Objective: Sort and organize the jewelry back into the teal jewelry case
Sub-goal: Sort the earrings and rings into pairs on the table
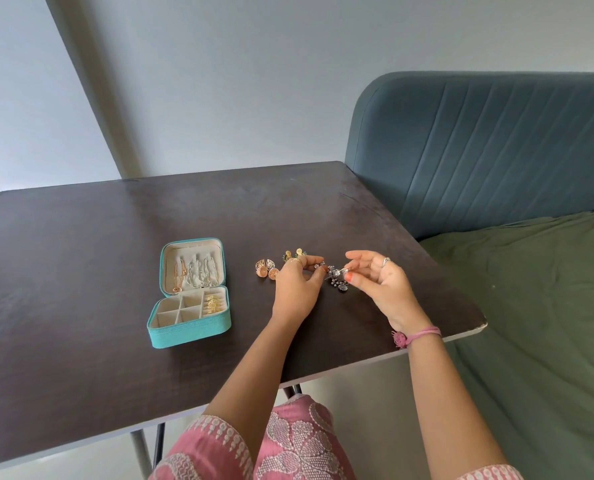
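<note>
Pink fabric with raised white floral embroidery (288, 441) covered the person's lap, just under the near edge of the dark wood-grain table (80, 244). Both bare forearms reached over that edge. At the right wrist sat a pink thread band (418, 336) with a small tassel. The left hand (297, 289) had its fingers curled, pinching one end of a dark silver earring (337, 277), a filigree piece with a small cluster hanging toward the tabletop. The right hand (380, 282), a ring on one finger, pinched the earring's other end between thumb and forefinger while its remaining fingers fanned loosely upward. Left of the earring, just beyond the left hand's knuckles, lay rounded peach-gold jhumka earrings (267, 270) and, behind them, gold pieces with green accents (293, 253). Farther left of the earring, well apart from it, the teal jewelry case (189, 329) stood open: a textured, rounded-corner square box lined in cream. Thin gold and silver chains (193, 271) hung in its raised lid; gold rings (214, 303) filled the right-hand slot of its base, beside four square compartments. Right of the table stood a ribbed blue-grey upholstered headboard (496, 147) and a rumpled green sheet (538, 306).
</note>
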Motion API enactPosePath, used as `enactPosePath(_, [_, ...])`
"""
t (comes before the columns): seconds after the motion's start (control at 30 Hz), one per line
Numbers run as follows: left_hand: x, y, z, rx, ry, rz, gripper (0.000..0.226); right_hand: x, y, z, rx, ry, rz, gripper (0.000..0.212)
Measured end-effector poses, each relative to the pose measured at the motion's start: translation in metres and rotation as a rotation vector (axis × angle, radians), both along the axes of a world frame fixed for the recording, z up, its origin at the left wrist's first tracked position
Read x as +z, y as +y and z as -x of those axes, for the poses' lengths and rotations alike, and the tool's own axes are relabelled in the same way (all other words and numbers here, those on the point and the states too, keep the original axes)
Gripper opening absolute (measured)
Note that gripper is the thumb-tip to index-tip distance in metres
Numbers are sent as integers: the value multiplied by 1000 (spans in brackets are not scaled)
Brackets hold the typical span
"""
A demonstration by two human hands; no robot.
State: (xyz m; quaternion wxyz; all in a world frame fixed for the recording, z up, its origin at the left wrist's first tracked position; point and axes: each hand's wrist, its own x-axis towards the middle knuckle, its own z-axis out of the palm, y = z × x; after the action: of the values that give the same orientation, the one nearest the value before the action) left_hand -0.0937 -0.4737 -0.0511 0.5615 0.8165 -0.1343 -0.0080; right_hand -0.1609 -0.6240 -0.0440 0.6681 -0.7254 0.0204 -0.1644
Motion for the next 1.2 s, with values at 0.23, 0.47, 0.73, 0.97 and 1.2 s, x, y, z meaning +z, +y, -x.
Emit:
enactPosePath(0.23, [-1,-1,-1,-67,-30,-136,24,-4,-6,-6,-151,56,-172,25])
enactPosePath(0.47, [3,3,12,-100,65,55,26,-2,-3,-5,-207,59,-235,19])
enactPosePath(0.73, [5,9,38,-200,52,197,13,0,19,22,-106,35,-299,15])
enactPosePath(0.97, [11,16,43,-260,100,312,8,0,27,33,-100,49,-293,21])
enactPosePath(1.2, [8,16,41,-216,80,300,8,4,32,34,-36,69,-128,30])
